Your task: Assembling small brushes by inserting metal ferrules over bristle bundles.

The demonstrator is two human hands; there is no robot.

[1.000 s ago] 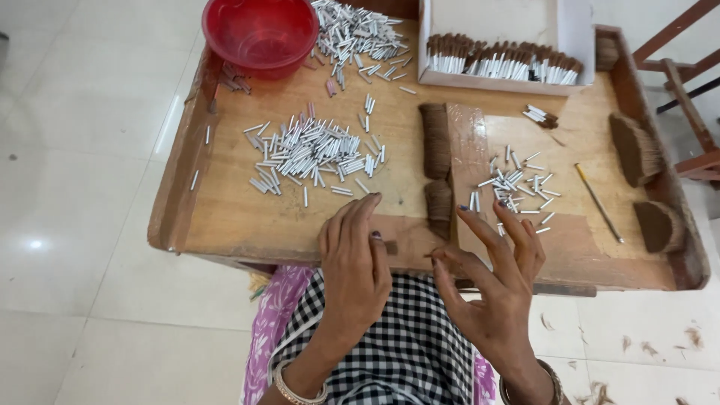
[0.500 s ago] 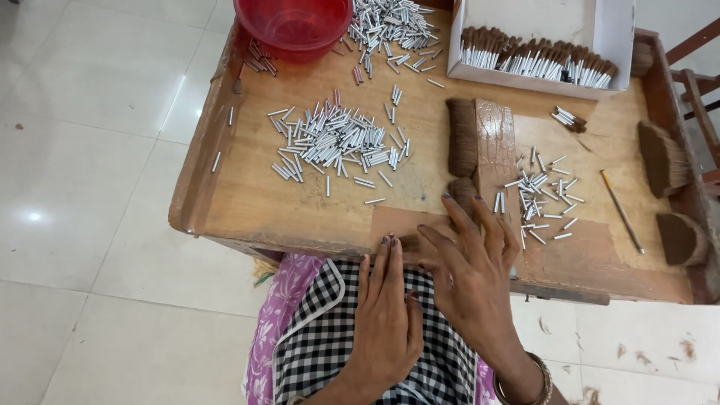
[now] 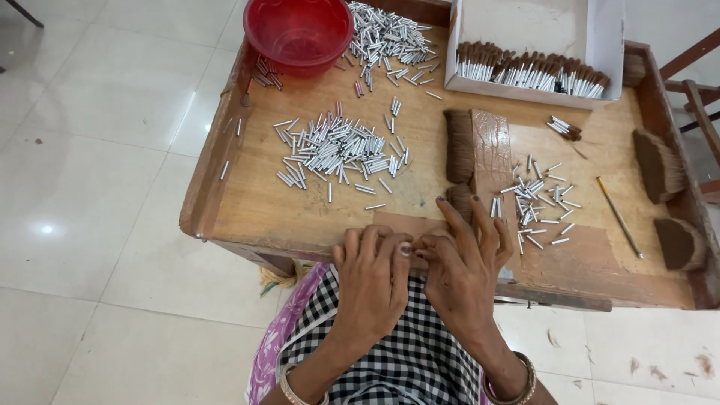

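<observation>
Fingers of the left hand are curled narrowly, thumb tip pressed against the right hand, whose fingers are spread, thumb and forefinger pinched; what is pinched between them cannot be told. Both hands are held at the near edge of a wooden tray. A brown bundle is seen just beyond the right fingertips, with small white tubes scattered farther left.

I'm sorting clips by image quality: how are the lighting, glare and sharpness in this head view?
Head view: soft, even light with faint shadows; one small bright glare spot on the floor tiles; the wooden tray, white tubes and both hands, left hand and right hand, look sharp; the tray edges splay outward, hinting at wide-angle distortion.
</observation>
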